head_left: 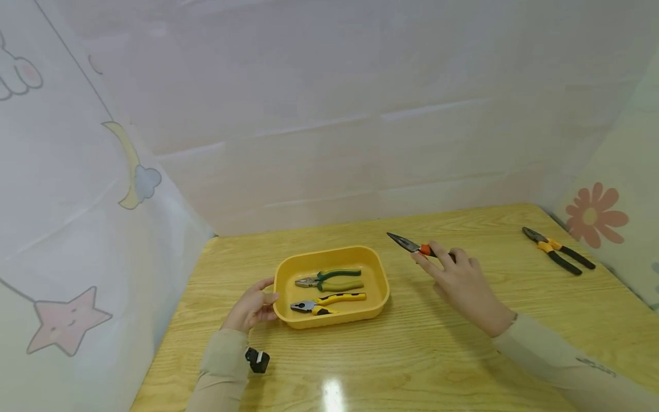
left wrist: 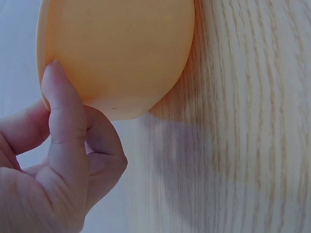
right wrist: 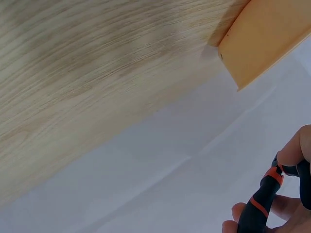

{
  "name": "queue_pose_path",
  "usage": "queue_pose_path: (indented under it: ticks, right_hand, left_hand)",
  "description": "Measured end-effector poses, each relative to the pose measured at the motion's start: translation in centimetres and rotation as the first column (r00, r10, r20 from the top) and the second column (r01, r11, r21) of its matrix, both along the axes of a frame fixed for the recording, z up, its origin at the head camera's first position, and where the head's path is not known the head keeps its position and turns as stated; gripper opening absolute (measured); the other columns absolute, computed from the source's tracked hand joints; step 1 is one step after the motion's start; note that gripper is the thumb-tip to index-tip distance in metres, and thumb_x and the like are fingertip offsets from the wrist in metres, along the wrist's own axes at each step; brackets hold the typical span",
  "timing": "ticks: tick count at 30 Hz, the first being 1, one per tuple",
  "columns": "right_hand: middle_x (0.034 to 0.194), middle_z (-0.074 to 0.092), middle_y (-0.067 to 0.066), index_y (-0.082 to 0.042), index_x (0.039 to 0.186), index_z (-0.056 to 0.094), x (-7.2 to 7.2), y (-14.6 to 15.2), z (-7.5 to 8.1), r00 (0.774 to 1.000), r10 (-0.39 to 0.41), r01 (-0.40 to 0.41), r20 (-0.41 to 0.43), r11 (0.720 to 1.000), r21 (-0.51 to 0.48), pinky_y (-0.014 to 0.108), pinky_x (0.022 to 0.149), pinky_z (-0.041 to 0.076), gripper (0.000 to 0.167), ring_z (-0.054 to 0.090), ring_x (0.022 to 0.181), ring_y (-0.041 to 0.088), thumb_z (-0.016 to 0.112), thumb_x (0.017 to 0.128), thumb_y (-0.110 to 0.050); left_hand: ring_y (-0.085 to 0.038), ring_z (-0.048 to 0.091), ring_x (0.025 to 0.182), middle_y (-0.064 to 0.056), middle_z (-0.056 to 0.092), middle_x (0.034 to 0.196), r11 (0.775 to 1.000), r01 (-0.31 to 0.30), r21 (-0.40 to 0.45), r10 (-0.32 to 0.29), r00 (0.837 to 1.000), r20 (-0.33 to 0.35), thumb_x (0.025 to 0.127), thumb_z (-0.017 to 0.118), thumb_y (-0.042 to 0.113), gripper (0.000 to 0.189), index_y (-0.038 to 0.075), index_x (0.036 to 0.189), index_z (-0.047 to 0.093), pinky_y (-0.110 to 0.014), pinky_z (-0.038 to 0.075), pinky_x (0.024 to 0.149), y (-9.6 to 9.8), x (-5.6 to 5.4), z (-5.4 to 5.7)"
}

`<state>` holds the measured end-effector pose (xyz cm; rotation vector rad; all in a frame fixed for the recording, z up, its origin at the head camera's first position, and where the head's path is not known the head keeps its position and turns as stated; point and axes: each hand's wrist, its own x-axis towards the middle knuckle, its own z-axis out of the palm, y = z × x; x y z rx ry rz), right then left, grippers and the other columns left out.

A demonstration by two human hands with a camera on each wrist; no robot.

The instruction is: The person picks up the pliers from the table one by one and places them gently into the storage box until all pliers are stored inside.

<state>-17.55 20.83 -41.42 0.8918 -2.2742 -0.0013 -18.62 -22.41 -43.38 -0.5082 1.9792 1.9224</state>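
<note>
My left hand [head_left: 251, 308] pinches the left rim of a yellow plastic tray [head_left: 383, 274]; in the left wrist view the thumb [left wrist: 65, 107] lies along the tray wall [left wrist: 121, 53]. Inside the tray lie green-handled pliers [head_left: 337, 280] and, nearer me, yellow-and-black pliers [head_left: 337, 298], both with jaws to the left. To the right of the tray, my right hand [head_left: 463, 286] holds long-nose pliers [head_left: 404, 242] above the table, tip pointing left and away. Their black handles with orange bands [right wrist: 262, 204] show between the fingers in the right wrist view.
Another pair of pliers with orange and black handles [head_left: 558, 250] lies on the wooden table [head_left: 412, 366] at the far right. A pale sheet [head_left: 360, 114] hangs behind the table's back edge, with printed sheets at both sides. A small black device [head_left: 257, 360] is at the left wrist.
</note>
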Motion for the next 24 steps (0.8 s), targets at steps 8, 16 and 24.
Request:
queue_pose_path:
  ticks: [8,16,24]
  right_hand:
    - [0.127,0.051,0.025,-0.014,0.141,0.05,-0.2,-1.1,0.0,1.0,0.005,-0.005,-0.001,1.0,0.025,0.04,0.045,0.04,0.081,0.053,0.078,0.041,0.08,0.066,-0.006]
    - [0.125,0.053,0.024,-0.014,0.14,0.05,-0.3,-2.4,0.0,0.998,0.054,-0.054,0.017,0.999,-0.003,0.04,0.046,0.04,0.078,0.051,0.077,0.039,0.074,0.067,-0.002]
    - [0.126,0.054,0.024,-0.013,0.14,0.05,-0.5,-3.6,-0.2,0.995,0.096,-0.096,0.023,0.995,-0.003,0.042,0.048,0.044,0.079,0.051,0.079,0.037,0.078,0.067,-0.002]
  left_hand:
    - [-0.016,0.051,0.065,-0.012,0.051,0.09,1.0,-0.008,0.012,0.008,1.0,0.005,0.098,0.051,-0.002,0.054,0.005,0.148,0.034,-0.024,0.053,0.052,0.0,0.0,0.0]
    - [-0.015,0.053,0.064,-0.012,0.052,0.088,1.0,-0.005,0.022,0.005,1.0,0.006,0.098,0.05,-0.002,0.054,0.005,0.149,0.034,-0.025,0.053,0.051,-0.1,-0.1,0.0]
    - [-0.015,0.054,0.063,-0.013,0.053,0.089,1.0,0.001,0.029,-0.001,1.0,0.002,0.097,0.049,-0.003,0.055,0.004,0.149,0.033,-0.024,0.053,0.05,-0.1,-0.3,-0.1]
